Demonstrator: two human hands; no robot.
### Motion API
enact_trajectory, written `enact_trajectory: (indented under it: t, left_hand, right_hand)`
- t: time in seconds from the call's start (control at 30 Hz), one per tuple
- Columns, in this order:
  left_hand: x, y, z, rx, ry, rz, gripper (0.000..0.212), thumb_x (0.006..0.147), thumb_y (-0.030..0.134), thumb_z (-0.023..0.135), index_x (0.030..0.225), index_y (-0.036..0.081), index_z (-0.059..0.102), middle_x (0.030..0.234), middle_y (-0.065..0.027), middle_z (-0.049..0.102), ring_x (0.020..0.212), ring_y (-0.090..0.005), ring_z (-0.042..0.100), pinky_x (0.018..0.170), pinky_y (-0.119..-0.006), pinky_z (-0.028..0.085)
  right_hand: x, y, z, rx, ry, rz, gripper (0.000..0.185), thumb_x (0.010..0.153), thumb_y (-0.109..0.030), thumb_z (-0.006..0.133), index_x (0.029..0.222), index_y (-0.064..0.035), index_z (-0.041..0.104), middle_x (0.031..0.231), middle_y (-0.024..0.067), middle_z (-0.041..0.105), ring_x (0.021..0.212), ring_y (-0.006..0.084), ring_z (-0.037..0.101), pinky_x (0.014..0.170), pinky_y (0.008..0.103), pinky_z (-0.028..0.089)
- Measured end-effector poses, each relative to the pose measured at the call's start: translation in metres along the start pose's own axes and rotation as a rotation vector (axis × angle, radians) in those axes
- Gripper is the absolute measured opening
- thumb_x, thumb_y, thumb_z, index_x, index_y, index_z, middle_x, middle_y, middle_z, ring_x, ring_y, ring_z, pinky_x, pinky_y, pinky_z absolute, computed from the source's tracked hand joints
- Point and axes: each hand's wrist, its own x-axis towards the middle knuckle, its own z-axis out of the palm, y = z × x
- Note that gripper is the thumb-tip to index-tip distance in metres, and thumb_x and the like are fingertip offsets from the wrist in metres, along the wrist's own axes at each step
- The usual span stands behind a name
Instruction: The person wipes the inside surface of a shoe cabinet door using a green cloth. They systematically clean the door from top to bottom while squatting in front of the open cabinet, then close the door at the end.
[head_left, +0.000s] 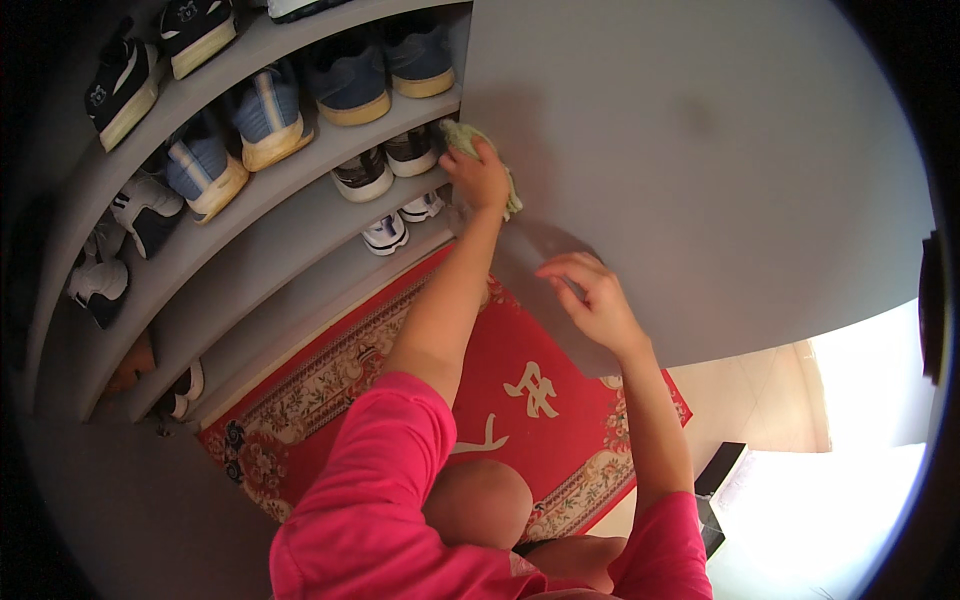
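Note:
My left hand (480, 176) holds a pale green cloth (466, 135) against the inner edge of a grey cabinet door (712, 187), close to where it meets the shoe shelves. Part of the cloth shows below my fingers too. My right hand (596, 300) hangs in front of the door's lower part, fingers loosely curled and with nothing in it. Just left of the cloth, dark sneakers with white soles (364, 176) stand on a shelf. White shoes (386, 234) sit on the shelf below them.
Grey shelves (255, 277) at the left carry several shoes, among them blue sneakers (274, 112) and navy shoes (349, 86). A red patterned mat (517, 352) with pale characters lies on the tiled floor (765, 390) under my arms. My bare knee (480, 502) is above it.

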Motion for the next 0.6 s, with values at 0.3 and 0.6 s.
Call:
enact_trajectory:
  t: [0.3, 0.6]
  left_hand:
    - [-0.009, -0.002, 0.005, 0.061, -0.121, -0.121, 0.052, 0.087, 0.039, 0.035, 0.117, -0.004, 0.04, 0.116, -0.0228, 0.038, 0.1, -0.0409, 0.047, 0.083, -0.048, 0.04]
    - [-0.057, 0.057, -0.009, -0.04, 0.021, 0.436, 0.046, 0.081, 0.024, 0.053, 0.12, 0.001, 0.042, 0.113, -0.0199, 0.038, 0.101, -0.0372, 0.042, 0.086, -0.045, 0.035]
  right_hand:
    - [-0.012, -0.006, -0.012, 0.07, 0.078, 0.144, 0.017, 0.08, 0.001, 0.05, 0.093, -0.0038, 0.06, 0.091, 0.0089, 0.06, 0.085, 0.0223, 0.056, 0.075, 0.0301, 0.045]
    - [-0.047, -0.027, -0.031, 0.2, 0.458, 0.163, 0.015, 0.082, 0.001, 0.052, 0.093, -0.0029, 0.062, 0.092, 0.0095, 0.062, 0.087, 0.0201, 0.058, 0.077, 0.0279, 0.044]
